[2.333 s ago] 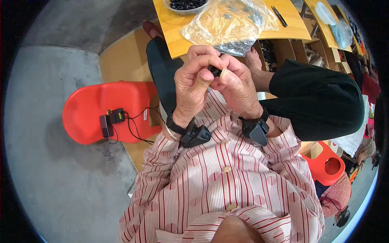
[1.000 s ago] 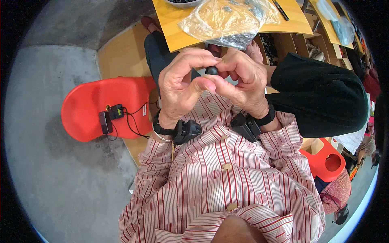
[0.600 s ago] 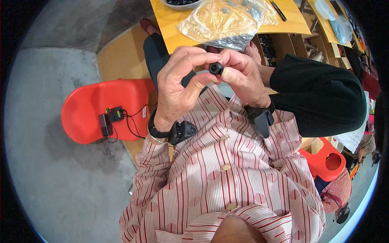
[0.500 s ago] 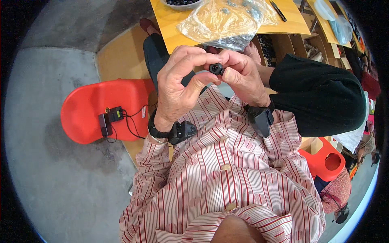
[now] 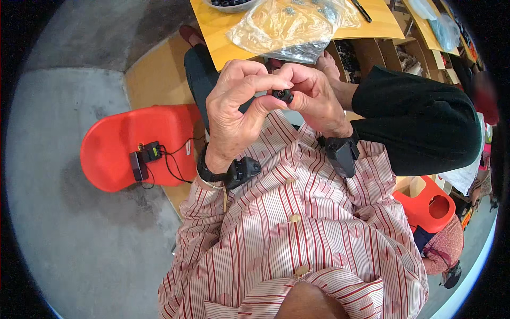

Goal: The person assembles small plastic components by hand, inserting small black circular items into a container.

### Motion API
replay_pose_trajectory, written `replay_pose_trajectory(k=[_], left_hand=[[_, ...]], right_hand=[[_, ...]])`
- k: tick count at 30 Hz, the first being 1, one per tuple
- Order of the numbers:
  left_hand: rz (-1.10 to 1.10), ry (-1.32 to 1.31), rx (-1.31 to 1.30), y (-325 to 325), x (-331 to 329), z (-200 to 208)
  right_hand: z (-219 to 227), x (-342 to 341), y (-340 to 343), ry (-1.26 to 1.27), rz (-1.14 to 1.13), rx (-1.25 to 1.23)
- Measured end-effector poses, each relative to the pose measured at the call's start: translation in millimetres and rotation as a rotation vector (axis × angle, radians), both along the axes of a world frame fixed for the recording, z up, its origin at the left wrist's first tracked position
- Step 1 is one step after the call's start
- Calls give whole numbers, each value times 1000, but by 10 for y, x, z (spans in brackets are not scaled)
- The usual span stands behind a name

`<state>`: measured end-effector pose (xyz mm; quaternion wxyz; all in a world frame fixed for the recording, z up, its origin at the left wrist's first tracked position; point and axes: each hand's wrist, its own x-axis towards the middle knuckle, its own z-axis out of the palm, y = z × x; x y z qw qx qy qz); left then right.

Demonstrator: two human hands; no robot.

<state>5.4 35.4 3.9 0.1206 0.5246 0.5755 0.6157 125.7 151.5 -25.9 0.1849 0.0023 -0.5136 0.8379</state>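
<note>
Black piece (image 5: 283, 95) has tilted, left fingers (image 5: 264, 82), right fingers (image 5: 303, 101) narrowly pinching it

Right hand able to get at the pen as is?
Probably, if it first lets go: the right hand and left hand are both on a small black part. Nothing visible covers the pen, on the table beside the bag.

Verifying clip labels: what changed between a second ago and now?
The black part turned: its smooth rounded side showed before; now its hollow end faces the camera. Left hand and right hand still hold it. Plastic bag and pen stayed on the table.
</note>
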Motion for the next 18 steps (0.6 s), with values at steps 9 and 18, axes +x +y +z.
replay_pose_trajectory(k=[9, 18], left_hand=[[-43, -1, -24, 18, 14, -102], [-55, -26, -13, 45, -4, -121]], right_hand=[[13, 49, 18, -90, -6, 24], [-13, 12, 36, -79, -18, 37]])
